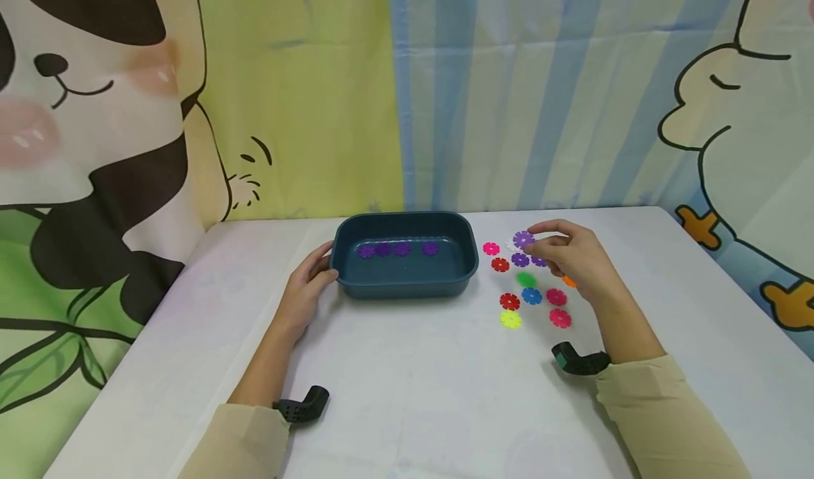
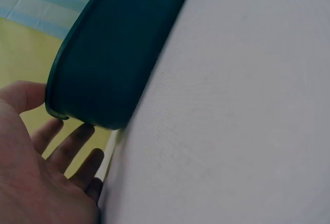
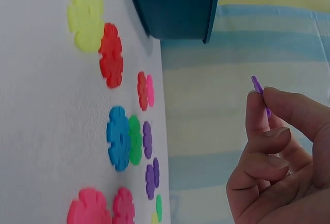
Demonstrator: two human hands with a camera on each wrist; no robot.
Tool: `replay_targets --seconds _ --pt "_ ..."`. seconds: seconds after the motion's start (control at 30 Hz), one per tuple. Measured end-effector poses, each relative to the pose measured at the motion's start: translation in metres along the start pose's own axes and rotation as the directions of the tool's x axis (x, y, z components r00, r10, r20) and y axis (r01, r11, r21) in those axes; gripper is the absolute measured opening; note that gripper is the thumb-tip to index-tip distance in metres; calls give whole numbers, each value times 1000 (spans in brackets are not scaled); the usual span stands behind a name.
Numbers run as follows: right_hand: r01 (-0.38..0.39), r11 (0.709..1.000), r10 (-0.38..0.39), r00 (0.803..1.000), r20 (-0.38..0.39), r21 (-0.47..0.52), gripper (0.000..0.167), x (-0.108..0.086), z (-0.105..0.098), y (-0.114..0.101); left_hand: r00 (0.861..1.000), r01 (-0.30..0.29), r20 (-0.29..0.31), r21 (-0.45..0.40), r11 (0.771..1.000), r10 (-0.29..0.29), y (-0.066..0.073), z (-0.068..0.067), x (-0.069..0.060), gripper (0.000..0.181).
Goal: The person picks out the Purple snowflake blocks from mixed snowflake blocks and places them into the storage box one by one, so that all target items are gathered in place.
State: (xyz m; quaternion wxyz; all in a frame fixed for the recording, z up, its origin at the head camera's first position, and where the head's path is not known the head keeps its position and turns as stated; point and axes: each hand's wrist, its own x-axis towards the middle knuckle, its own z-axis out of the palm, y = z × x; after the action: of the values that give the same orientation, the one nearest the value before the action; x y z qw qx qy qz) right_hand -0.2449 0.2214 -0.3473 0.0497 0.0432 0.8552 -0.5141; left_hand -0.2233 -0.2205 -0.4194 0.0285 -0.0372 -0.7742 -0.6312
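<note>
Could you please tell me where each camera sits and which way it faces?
Head: on the person's head, facing forward and down at the table and blue-green tray; left hand, right hand, forearms and sleeves show.
Left wrist: on that wrist, facing past the left hand toward the tray's outside; only that hand shows.
Right wrist: on that wrist, facing past the right hand, which pinches a purple disc, toward the striped backdrop; only that hand shows.
Shared: head and right wrist both show the pinched disc and tray.
</note>
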Motion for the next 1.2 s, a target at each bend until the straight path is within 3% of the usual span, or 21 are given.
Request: replay_targets --seconds 0.57,0.97,1.2 --pt "25 997 -27 999 38 69 60 6 26 -27 1000 -3 1 2 1000 3 -1 -1 0 55" --pt "72 977 -96 989 116 199 45 10 60 -43 1000 -3 2 4 1000 3 0 0 -1 55" --pt "75 974 -108 983 146 214 45 13 77 -49 1000 -3 -2 -5 1000 3 0 0 0 56"
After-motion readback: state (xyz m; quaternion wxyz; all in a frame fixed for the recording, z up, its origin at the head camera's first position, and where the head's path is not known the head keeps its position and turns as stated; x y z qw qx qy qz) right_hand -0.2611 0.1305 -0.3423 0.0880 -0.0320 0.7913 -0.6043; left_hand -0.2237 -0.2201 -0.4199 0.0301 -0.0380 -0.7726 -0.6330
